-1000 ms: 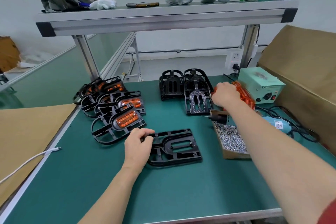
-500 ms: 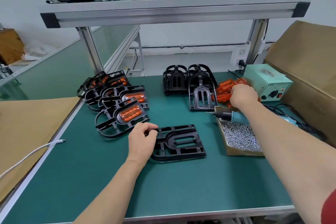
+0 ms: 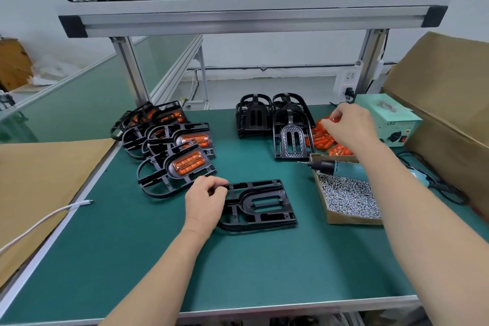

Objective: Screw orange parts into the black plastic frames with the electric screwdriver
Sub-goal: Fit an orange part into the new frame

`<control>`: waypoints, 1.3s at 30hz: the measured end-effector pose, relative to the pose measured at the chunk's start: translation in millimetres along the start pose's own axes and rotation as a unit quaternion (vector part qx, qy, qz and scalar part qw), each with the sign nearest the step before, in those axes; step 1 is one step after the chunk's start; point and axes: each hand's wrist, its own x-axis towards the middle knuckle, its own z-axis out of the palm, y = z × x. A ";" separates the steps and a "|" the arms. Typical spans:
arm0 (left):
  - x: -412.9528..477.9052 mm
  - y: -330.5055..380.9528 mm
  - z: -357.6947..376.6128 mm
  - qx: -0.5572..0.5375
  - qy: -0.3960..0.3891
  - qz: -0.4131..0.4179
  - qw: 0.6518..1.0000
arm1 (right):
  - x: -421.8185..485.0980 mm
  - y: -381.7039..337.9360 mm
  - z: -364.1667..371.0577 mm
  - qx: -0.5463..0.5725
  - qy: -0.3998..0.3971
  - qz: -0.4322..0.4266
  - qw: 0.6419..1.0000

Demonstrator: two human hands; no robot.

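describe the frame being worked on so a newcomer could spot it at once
On the green table, look near the middle. A black frame lies flat there alone, gripped by the left hand. Unlike the stacked frames to its left, it holds no orange part.

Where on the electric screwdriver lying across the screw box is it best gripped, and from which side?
The electric screwdriver lies flat across the screw box, bit pointing left, cable trailing right: probably grip its teal barrel from above.

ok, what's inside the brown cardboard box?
A heap of small silver screws fills the open brown cardboard box. The teal electric screwdriver lies across its far end. The right forearm covers the box's right end; its bottom is buried.
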 end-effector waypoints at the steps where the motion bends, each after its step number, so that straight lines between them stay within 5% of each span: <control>1: -0.1 0.0 -0.1 0.001 -0.001 0.000 1.000 | -5.7 -6.2 -1.8 0.019 0.010 -0.013 1.000; 9: -0.5 0.5 -0.6 -0.004 -0.003 -0.007 1.000 | -67.9 -56.4 -2.1 0.161 0.010 -0.124 0.979; 19: -3.3 3.8 -1.0 -0.034 0.003 0.008 0.999 | -128.0 -71.3 38.4 0.327 -0.053 -0.142 0.933; 28: -3.7 5.1 -1.4 -0.050 -0.030 0.037 0.998 | -144.8 -65.6 69.2 0.517 -0.141 -0.059 0.842; 39: -3.7 3.6 -1.6 -0.033 -0.061 0.089 0.994 | -149.6 -59.7 80.0 0.540 -0.196 -0.034 0.818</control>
